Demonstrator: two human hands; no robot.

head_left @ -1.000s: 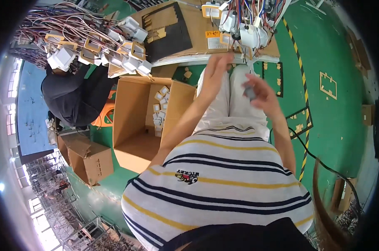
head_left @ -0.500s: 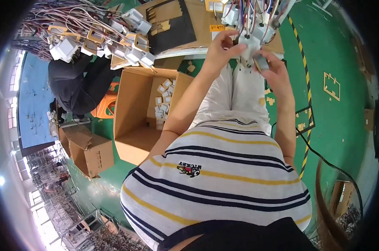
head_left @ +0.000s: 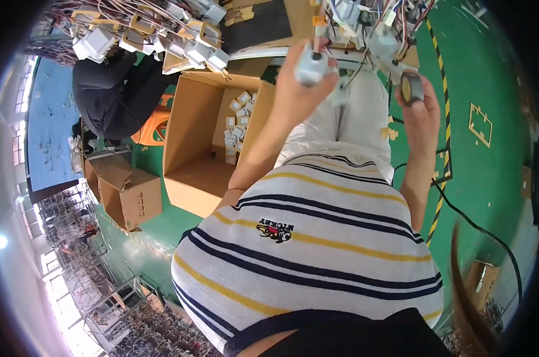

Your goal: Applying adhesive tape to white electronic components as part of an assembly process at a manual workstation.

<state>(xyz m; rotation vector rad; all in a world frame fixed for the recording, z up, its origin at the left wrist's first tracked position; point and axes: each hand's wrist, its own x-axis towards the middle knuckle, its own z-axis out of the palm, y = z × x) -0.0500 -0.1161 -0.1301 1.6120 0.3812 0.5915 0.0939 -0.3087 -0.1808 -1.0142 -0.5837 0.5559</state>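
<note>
My left hand (head_left: 298, 89) is closed around a small white plastic box (head_left: 311, 66), whose cable runs up from its top end; both are slightly smeared by motion. My right hand (head_left: 421, 116) grips a roll of dark tape (head_left: 411, 88) between thumb and fingers, with the roll's round side showing. Beyond and between my hands, several more white boxes (head_left: 381, 44) with red, blue and dark wires hang in a bunch at the table edge. The two hands are apart, above my white trousers (head_left: 341, 122).
An open cardboard box (head_left: 189, 134) with several small white pieces (head_left: 238, 128) stands at left. Many wired white and yellow-framed boxes (head_left: 201, 44) overhang the table. Another person in dark clothes (head_left: 105, 101) bends beside an orange stool (head_left: 155, 126). A black cable (head_left: 475, 223) crosses at right.
My left hand has moved left, carrying the white box away from the wired bunch. My right hand has moved to the right with the tape roll, so the hands are farther apart.
</note>
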